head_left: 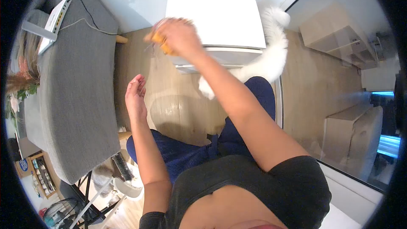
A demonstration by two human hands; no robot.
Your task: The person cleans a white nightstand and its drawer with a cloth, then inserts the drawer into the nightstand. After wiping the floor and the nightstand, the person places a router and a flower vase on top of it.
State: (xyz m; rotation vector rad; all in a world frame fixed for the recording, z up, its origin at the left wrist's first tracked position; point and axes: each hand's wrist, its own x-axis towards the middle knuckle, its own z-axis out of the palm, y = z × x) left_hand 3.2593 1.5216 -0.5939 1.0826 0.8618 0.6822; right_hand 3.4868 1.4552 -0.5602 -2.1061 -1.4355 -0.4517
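Observation:
My right hand [180,38] is stretched forward, closed around an orange object [164,46]. Motion blur and the fingers hide what kind of thing it is. It is held over the front left corner of a white drawer cabinet [216,10]. My left hand [136,97] hangs in the air above the wooden floor, between the grey sofa and my knees. Its fingers are loosely bent and nothing shows in them. A white furry cat [267,61] is against the cabinet's right side and front, its tail curled up at the back.
At left stands a grey sofa [80,89] with a white router [55,25] and cables on it. A glass panel [313,76] runs along the right, with boxy furniture [339,36] seen through it. A white chair-like frame [127,188] stands at lower left.

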